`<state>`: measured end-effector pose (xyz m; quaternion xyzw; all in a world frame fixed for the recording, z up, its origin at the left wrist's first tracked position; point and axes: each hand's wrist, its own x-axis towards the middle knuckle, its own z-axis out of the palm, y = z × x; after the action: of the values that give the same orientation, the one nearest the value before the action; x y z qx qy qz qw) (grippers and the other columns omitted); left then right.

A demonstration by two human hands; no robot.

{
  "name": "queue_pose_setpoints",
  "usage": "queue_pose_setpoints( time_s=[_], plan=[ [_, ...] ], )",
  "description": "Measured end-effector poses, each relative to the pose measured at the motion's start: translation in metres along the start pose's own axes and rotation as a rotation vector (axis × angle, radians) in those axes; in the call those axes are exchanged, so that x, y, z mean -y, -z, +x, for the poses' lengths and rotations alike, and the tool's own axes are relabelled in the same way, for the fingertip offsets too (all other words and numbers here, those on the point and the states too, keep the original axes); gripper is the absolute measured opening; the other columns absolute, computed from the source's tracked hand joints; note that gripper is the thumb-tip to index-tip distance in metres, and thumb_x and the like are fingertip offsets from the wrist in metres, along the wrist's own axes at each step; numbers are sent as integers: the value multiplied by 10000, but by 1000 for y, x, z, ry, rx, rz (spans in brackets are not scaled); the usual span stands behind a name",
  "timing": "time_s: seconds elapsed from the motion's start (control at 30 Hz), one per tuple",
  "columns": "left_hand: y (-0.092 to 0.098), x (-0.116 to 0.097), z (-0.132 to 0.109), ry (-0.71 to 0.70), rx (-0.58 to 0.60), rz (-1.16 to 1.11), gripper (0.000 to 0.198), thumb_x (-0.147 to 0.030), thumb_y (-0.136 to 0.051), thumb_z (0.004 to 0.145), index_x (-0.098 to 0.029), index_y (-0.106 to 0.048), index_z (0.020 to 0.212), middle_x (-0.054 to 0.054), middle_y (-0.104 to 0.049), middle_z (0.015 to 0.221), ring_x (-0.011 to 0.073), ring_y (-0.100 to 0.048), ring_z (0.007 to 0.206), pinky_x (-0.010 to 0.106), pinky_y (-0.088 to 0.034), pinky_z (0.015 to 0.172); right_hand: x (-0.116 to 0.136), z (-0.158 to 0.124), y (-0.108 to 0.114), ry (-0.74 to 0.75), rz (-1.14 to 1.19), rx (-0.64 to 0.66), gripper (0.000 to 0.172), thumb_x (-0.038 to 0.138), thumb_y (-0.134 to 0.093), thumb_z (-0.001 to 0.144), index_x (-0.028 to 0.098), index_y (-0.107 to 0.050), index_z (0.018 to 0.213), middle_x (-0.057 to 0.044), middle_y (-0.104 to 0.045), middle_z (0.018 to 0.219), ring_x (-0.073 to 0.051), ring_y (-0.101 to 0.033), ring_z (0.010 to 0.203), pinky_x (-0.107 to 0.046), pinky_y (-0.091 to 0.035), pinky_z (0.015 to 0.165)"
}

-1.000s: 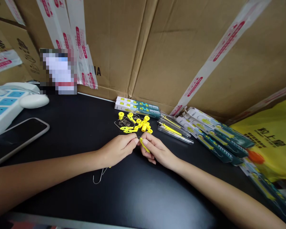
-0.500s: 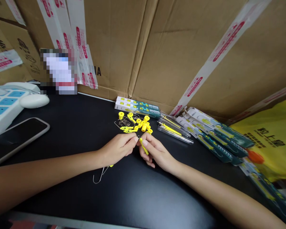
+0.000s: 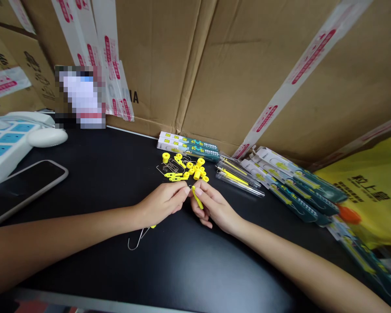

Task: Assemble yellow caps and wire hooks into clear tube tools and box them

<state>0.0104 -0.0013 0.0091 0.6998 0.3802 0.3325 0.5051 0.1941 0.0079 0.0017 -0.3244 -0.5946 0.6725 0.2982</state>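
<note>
My left hand [image 3: 164,199] is closed in a pinch, and a thin metal wire piece [image 3: 190,187] with a curved end shows at its fingertips. Between the thumb and fingers of my right hand [image 3: 217,208] is a slim yellow plastic strip [image 3: 197,199], its upper end against the wire. Below my left wrist a metal hook [image 3: 135,244] pokes out beside a bit of yellow; the hand hides the rest. Just beyond my fingers lie yellow plastic caps [image 3: 197,173], flat yellow strips [image 3: 177,177] and metal springs and hooks [image 3: 171,167] in a loose pile.
Behind the pile are two slim boxes [image 3: 187,145]. Clear tubes [image 3: 239,179] with yellow parts and more printed boxes [image 3: 289,182] lie to the right, near a yellow bag [image 3: 368,191]. A phone [image 3: 22,189] and power strip [image 3: 13,141] sit left. Cardboard [image 3: 156,61] walls the back.
Both hands stay nearly in place. The yellow strip has turned slightly in my right fingers, and the metal hook under my left wrist has shifted a touch.
</note>
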Motion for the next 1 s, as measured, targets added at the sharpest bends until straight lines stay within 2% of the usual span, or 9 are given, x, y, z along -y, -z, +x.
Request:
queue_pose_setpoints(
  time_s=[0.43,0.67,1.0],
  plan=[
    [0,-1,0,14,-9,-4,349,-415,-351,957,-196,-379,687,-74,-408,509,57,-346,414,196,-282,409,0,-1,-1,7,-49,54,279,475,-471,941,222,-395,851,117,-435,513,-30,-295,338,-112,-311,294],
    [0,2,0,10,12,-50,343,-410,-344,968,-190,-397,709,-77,-411,520,46,-345,398,184,-276,393,-1,0,-1,-9,37,-1,266,473,-456,946,225,-408,860,115,-425,501,-35,-267,349,-105,-307,285],
    [0,1,0,7,15,-41,354,-403,-347,967,-192,-381,685,-75,-414,512,47,-350,397,185,-278,394,0,0,-2,-19,45,-7,288,491,-478,930,232,-383,846,117,-425,499,-36,-263,350,-105,-307,280]
  ],
)
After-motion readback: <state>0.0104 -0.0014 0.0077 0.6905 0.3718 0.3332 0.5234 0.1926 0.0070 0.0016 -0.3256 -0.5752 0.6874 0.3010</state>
